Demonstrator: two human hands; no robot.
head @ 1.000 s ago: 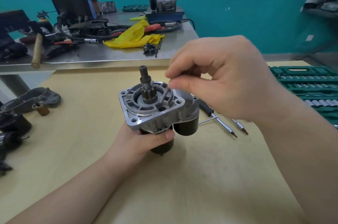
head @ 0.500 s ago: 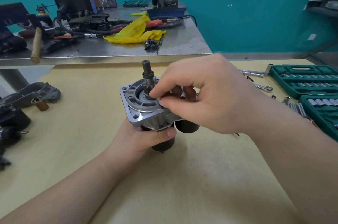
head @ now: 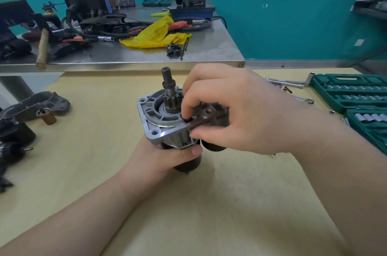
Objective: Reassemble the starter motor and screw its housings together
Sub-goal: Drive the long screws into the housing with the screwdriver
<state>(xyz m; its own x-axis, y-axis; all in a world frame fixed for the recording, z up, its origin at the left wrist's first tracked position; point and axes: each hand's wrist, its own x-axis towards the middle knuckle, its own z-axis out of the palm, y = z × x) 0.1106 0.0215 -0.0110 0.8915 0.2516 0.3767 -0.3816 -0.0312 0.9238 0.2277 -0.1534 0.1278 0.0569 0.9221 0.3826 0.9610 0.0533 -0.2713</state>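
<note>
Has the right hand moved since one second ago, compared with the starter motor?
Yes. The right hand came down from above the motor's flange onto it, fingertips now beside the gear shaft of the starter motor.

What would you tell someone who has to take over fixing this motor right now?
Left hand: grips the starter motor from below and holds it upright above the yellow table, pinion shaft pointing up.
Right hand: its fingers reach into the front housing beside the pinion; what they pinch is hidden.
Done: front housing sits on the motor body.
Left: seat and tighten the housing screws. The socket set lies open on the right.
</note>
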